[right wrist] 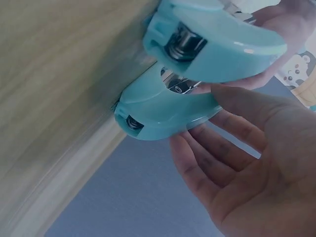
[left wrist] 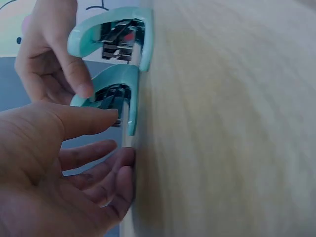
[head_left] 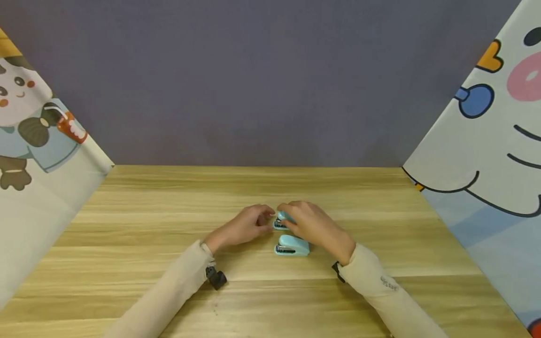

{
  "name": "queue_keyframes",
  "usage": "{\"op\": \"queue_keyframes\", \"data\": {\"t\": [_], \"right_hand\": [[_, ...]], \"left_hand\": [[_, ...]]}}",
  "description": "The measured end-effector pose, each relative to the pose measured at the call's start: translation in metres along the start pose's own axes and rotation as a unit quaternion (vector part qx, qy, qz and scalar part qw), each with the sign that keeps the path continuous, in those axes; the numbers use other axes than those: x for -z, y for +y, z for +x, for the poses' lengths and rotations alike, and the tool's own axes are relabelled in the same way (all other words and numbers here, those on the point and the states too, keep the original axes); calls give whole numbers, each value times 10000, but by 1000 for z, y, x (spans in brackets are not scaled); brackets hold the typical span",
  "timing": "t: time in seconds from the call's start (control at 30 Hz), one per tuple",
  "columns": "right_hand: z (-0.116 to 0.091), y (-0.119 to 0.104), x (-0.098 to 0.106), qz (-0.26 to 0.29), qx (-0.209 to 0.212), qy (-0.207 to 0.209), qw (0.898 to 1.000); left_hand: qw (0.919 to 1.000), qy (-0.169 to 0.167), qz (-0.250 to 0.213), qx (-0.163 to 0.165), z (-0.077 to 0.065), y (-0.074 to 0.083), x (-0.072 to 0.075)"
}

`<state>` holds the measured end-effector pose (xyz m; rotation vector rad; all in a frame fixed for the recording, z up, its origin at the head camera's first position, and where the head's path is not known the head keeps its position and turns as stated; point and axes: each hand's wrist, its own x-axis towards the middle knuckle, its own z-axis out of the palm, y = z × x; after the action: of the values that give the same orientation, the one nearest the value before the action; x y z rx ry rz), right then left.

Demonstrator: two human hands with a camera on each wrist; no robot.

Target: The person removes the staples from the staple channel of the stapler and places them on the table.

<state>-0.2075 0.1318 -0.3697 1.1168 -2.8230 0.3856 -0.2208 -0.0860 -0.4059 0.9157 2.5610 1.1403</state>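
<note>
Two light blue staplers lie on the wooden table, one behind the other, with their front ends pointing left. My right hand [head_left: 314, 224] pinches the far stapler [right wrist: 163, 111] from above, thumb on its near side and fingers on its far side. Just left of that stapler's front end is my left hand [head_left: 246, 226], its fingers loosely bent and holding nothing. In the left wrist view the left thumb [left wrist: 91, 121] overlaps the front of the far stapler. The near stapler [head_left: 294, 244] stands free of both hands, closer to me.
The wooden table [head_left: 169, 197] reaches back to a plain grey-purple wall [head_left: 253, 84]. Cartoon-printed panels flank it, the left one [head_left: 38, 225] and the right one [head_left: 477, 155]. A small black camera [head_left: 217, 278] is strapped at the left wrist.
</note>
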Motion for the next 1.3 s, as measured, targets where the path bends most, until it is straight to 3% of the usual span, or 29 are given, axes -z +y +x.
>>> {"op": "queue_keyframes", "data": {"t": [0.27, 0.37, 0.5, 1.17, 1.3], "right_hand": [[-2, -5, -1, -507, -68, 244, 9984], [-2, -9, 0, -639, -108, 290, 9975], [-2, -13, 0, -693, -146, 337, 9969], [-2, -11, -3, -856, 112, 230, 9960], [-4, -7, -2, -628, 64, 302, 9975]], "left_hand": [[9960, 611, -564, -341, 9, -8, -22], [9936, 958, -452, -385, 9, -10, -27], [9917, 1179, -286, -422, 10, -10, -29], [9928, 1138, -243, -269, 7, -10, -32], [9928, 1144, -264, -238, 7, -10, -33]]}}
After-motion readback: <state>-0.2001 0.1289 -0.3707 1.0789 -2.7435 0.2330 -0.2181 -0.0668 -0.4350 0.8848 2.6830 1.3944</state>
